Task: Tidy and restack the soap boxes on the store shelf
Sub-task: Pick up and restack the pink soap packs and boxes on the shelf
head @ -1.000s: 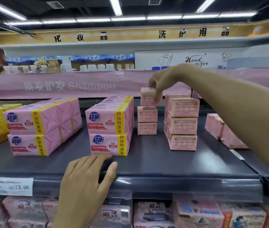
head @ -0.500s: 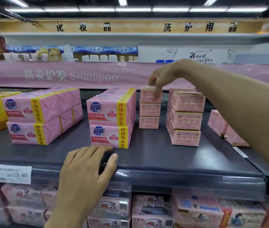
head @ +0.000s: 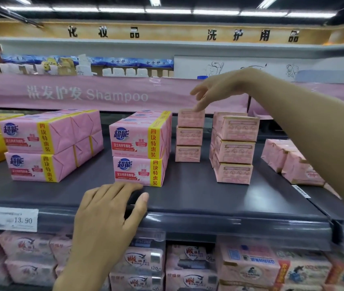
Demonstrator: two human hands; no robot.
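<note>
Your left hand (head: 108, 213) is lying flat on the front lip of the shelf (head: 198, 196), fingers straight and thumb spread, grasping nothing. The two-high packs (head: 141, 148) are sitting just beyond its fingertips, close but seemingly not touching. Deeper in and to the right of that hand, the narrow stack (head: 189, 136) of three is standing upright, and its top box (head: 191, 119) is the one your next move is turning on. It is lying straight below your right hand (head: 215, 91), which is hanging over it with fingers loosely extended and released. One fingertip (head: 197, 108) is touching the box's upper face, right of its middle, and nothing is being gripped. The box is showing you its printed face, so its long axis seems to be running crosswise under your palm rather than away from you, though its depth is hidden. Each box seems to be sitting a touch further right than the one beneath. That may only be the lens, but a nudge back toward your left hand looks like the likely correction. Your right hand is plainly the nearer one, while your left is well apart, low and toward you. Just right of your right hand and below the wrist, the wider stack (head: 234, 148) is standing turned slightly askew. Beneath your forearm, the loose packs (head: 288, 160) are lying tilted against each other, waiting to be restacked.
</note>
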